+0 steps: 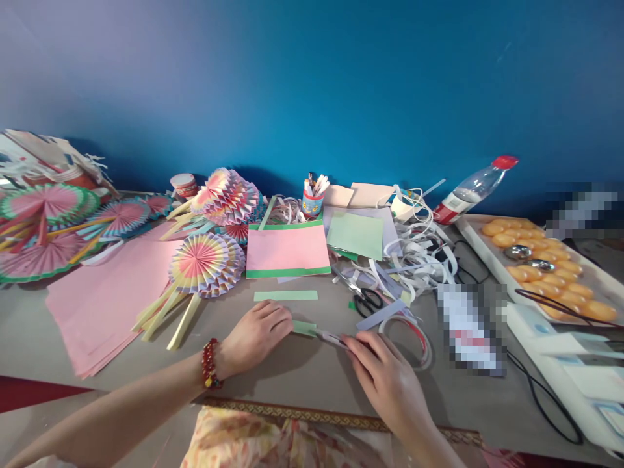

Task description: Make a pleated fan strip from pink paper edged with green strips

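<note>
My left hand (263,331), with a beaded bracelet at the wrist, bends over the left end of a short light-green paper strip (305,329) on the table, its fingers closed and hiding that end. In my right hand (385,370) is a slim white pen-like tool (334,338), its tip at the strip's right end. Beyond my hands lies a second light-green strip (285,296). Behind it is a pink sheet (287,248) with dark-green bands along its top and bottom edges. Black-handled scissors (366,300) and a tape roll (423,344) lie to the right.
Pleated paper fans (202,263) and pink sheets (107,292) cover the left. A pen cup (312,203) stands at the back by a light-green sheet (355,235) and tangled white strips (414,273). A tilted bottle (472,188), a tray of orange balls (472,237) and cables occupy the right.
</note>
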Tool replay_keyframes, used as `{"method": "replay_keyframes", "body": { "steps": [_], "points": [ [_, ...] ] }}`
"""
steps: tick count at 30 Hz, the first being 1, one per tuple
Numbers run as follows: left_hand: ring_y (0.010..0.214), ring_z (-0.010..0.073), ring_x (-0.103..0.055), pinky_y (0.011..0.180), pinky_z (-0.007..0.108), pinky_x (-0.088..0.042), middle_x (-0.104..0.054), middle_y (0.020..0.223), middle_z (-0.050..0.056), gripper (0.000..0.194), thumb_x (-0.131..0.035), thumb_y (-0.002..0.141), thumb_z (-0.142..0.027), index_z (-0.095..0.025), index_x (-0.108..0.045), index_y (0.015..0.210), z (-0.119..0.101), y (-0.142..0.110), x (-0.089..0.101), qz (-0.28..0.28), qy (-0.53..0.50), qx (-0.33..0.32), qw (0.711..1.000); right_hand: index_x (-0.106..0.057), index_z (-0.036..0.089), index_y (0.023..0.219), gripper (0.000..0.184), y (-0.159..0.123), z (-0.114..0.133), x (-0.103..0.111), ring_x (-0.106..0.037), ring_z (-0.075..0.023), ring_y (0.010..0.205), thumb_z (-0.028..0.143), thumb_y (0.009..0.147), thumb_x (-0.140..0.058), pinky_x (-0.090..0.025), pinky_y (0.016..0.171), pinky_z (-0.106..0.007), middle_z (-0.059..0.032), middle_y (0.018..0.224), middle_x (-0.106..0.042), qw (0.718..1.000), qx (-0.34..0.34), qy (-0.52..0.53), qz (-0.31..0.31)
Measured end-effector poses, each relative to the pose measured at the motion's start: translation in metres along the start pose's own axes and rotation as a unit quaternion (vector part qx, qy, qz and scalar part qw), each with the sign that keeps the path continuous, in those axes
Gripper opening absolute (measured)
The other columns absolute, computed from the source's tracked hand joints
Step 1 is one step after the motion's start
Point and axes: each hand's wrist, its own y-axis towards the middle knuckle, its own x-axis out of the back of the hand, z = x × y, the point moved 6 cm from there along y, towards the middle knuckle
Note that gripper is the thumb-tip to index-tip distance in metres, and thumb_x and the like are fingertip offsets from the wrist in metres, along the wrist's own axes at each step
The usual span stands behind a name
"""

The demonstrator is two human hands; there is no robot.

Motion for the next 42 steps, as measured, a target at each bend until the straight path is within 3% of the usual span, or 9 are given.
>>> {"method": "replay_keyframes", "body": {
  "steps": [6, 12, 14, 19, 25, 42],
  "points": [
    [0.098, 0.0199, -0.058, 0.092, 0.038, -0.046, -0.066, 0.102, 0.007, 0.021, -0.043, 0.099, -0.013, -0.019, -0.062, 0.107, 0.002, -0.002, 0.0, -0.014, 0.02, -0.007, 1.0, -0.069, 0.02, 0.109, 0.031, 0.005, 0.001, -0.003, -0.061, -0.0191, 0.086, 0.013, 0.095, -0.042, -0.049, 0.075, -0.03, -0.0083, 0.096, -0.062, 0.999, 0.009, -0.028, 0.013],
    [0.119, 0.0242, -0.054, 0.1, 0.042, -0.045, -0.06, 0.131, 0.009, 0.029, -0.046, 0.098, -0.017, -0.022, -0.061, 0.123, -0.001, -0.005, -0.005, 0.032, 0.037, -0.013, 0.999, -0.069, 0.02, 0.107, 0.031, 0.006, 0.004, 0.001, -0.061, -0.0189, 0.087, 0.011, 0.094, -0.043, -0.049, 0.076, -0.029, -0.0083, 0.098, -0.062, 0.999, 0.02, -0.03, 0.011],
    [0.132, 0.0236, -0.047, 0.111, 0.043, -0.038, -0.053, 0.143, 0.009, 0.036, -0.044, 0.1, -0.022, -0.02, -0.053, 0.135, -0.004, -0.003, -0.007, 0.059, 0.013, -0.037, 0.997, -0.069, 0.021, 0.11, 0.032, 0.006, 0.004, 0.0, -0.061, -0.0182, 0.086, 0.009, 0.094, -0.043, -0.048, 0.076, -0.028, -0.0078, 0.097, -0.063, 0.999, 0.021, -0.031, 0.014],
    [0.148, 0.0238, -0.025, 0.123, 0.041, -0.016, -0.03, 0.159, 0.009, 0.073, -0.045, 0.097, -0.056, -0.018, -0.023, 0.155, -0.01, 0.001, -0.012, 0.129, -0.043, -0.068, 0.988, -0.068, 0.019, 0.114, 0.029, 0.006, 0.005, 0.0, -0.06, -0.0175, 0.083, 0.013, 0.097, -0.046, -0.047, 0.076, -0.027, -0.0078, 0.094, -0.062, 0.999, 0.03, -0.026, 0.008],
    [0.15, 0.0255, -0.019, 0.123, 0.043, -0.01, -0.021, 0.161, 0.01, 0.083, -0.044, 0.094, -0.064, -0.018, -0.016, 0.157, -0.01, 0.001, -0.012, 0.158, -0.058, -0.063, 0.984, -0.069, 0.02, 0.115, 0.032, 0.003, 0.006, 0.001, -0.061, -0.0167, 0.082, 0.013, 0.099, -0.042, -0.048, 0.077, -0.027, -0.0074, 0.09, -0.063, 0.998, 0.039, -0.041, 0.02],
    [0.149, 0.0262, -0.02, 0.123, 0.045, -0.01, -0.022, 0.161, 0.012, 0.089, -0.047, 0.091, -0.066, -0.017, -0.013, 0.157, -0.011, 0.001, -0.01, 0.147, -0.054, -0.074, 0.985, -0.07, 0.017, 0.112, 0.033, 0.002, 0.012, 0.003, -0.059, -0.015, 0.08, 0.013, 0.1, -0.04, -0.047, 0.077, -0.024, -0.0063, 0.086, -0.063, 0.998, 0.048, -0.043, 0.014]
  ]
}}
